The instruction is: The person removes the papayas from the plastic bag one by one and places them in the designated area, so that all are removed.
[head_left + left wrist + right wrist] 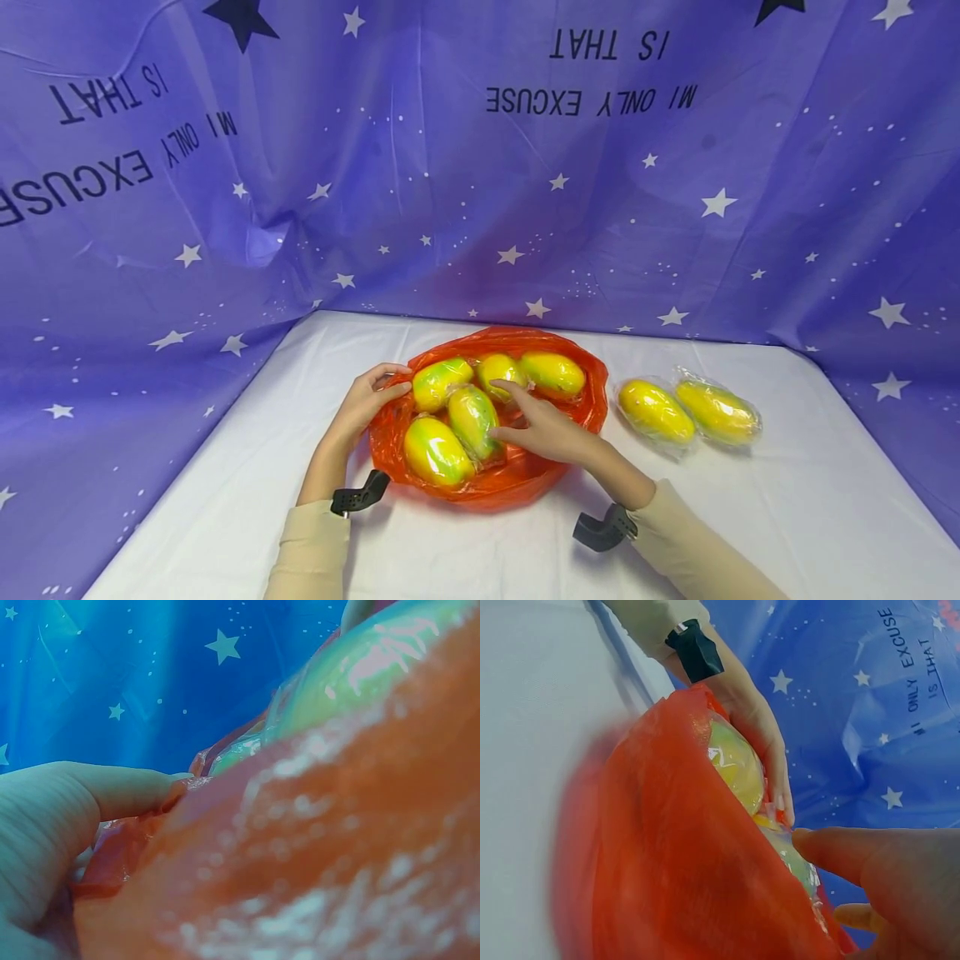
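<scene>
1. Head view: I saw a red plastic bag [495,493] of five oval, film-wrapped yellow-green fruits [438,450] near the far edge of the white cloth-covered table [450,558], two more wrapped fruits [656,412] lying toward its right edge.
2. Left wrist view: the left hand [64,829] pinched the bag's rim; a slip could have let it sag.
3. Right wrist view: the right hand [907,881], fingers spread, gripped nothing; fruits so slickly wrapped could have slid from its grasp.

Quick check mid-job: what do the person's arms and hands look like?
The left sleeve and right sleeve are plain beige, ending above the wrists. A bent black fitting sits at the left one's end, a similar fitting at the right one's. The left hand and right hand are ungloved.
</scene>
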Motion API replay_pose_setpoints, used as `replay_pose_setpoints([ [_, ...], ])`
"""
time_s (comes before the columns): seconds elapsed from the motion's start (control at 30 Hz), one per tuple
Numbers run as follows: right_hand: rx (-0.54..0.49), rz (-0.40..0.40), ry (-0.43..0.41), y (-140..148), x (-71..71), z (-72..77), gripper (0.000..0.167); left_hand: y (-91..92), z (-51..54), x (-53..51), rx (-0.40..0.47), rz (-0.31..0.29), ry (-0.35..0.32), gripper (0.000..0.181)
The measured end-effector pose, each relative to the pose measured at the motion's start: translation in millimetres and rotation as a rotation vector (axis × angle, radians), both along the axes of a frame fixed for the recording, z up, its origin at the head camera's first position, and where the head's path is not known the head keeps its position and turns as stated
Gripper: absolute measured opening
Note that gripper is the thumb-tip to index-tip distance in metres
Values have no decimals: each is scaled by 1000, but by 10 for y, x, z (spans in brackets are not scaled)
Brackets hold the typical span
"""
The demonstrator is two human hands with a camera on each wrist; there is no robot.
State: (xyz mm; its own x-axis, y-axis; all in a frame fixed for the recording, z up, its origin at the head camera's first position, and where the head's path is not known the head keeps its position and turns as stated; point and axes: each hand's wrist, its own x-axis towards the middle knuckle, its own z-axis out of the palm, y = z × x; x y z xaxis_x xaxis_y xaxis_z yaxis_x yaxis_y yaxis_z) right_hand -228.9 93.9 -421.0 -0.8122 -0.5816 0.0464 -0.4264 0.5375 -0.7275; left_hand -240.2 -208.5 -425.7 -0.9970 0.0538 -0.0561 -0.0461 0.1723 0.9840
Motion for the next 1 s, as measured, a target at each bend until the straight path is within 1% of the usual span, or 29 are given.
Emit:
replay_pose_setpoints([
  [0.13, 23, -2, -24, -62, -3, -5, 80, -41, -144, -84, 11, 14, -5, 38],
  [0.23, 42, 0, -36, -106, -6, -12, 85, -47, -182, -101, 5, 23, 1, 38],
  [0.33, 38, 17, -43, -149, -18, -27, 87, -43, -192, -106, 5, 25, 8, 38],
  [0.43, 11, 33, -54, -193, -33, -48, 88, -37, -196, -111, 11, 26, 17, 36],
  [0.57, -18, 28, -85, -233, -61, -87, 89, -29, -204, -116, 16, 25, 22, 35],
  [0.73, -46, 6, -176, -227, -95, -118, 87, -26, -217, -120, 21, 26, 17, 35],
  [1.0, -122, 11, -312, -179, -150, -151, 77, -34, -223, -123, 10, 25, 21, 36],
])
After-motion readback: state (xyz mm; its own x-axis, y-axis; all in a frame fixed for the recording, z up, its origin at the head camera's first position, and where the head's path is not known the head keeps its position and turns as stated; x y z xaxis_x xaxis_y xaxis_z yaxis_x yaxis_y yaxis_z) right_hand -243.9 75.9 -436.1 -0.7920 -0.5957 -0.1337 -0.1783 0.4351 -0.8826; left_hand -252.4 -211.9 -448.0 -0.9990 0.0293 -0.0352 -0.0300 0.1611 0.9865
